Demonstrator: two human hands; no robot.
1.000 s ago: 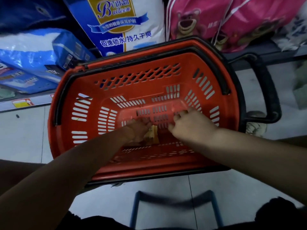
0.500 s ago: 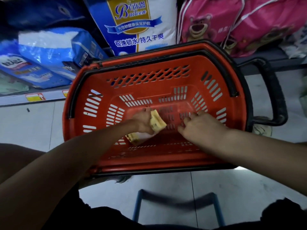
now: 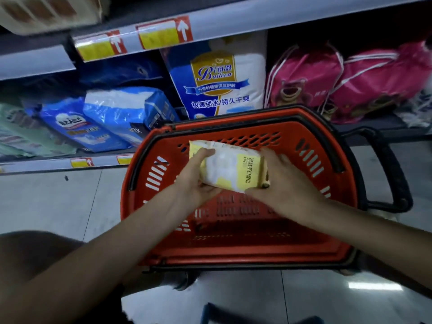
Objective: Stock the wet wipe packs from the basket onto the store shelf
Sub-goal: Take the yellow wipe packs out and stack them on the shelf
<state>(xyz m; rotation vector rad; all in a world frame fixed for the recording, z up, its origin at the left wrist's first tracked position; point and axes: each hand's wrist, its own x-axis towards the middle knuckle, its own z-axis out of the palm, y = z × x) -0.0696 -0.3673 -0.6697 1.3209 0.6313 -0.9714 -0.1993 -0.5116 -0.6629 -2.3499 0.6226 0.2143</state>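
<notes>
Wet wipe pack (image 3: 230, 168) looks soft, squashy and fairly light, w/ slick film wrap, so it prob slips if pinched by a corner; best gripped across both short ends. It's held above the red basket (image 3: 233, 251), betw both hands. Left hand (image 3: 198, 181): fingers curled under the left end, thumb on top. Right hand (image 3: 285, 183): fingers clamped round the right end. Shelf (image 3: 210, 24) is at the far side.

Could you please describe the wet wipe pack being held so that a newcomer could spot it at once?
Find the red basket on the floor before the bottom shelf. Above its open top, the left hand and right hand grip the ends of one soft wet wipe pack. It alone is yellow and white; behind it that shelf holds blue packs and pink bags.
</notes>
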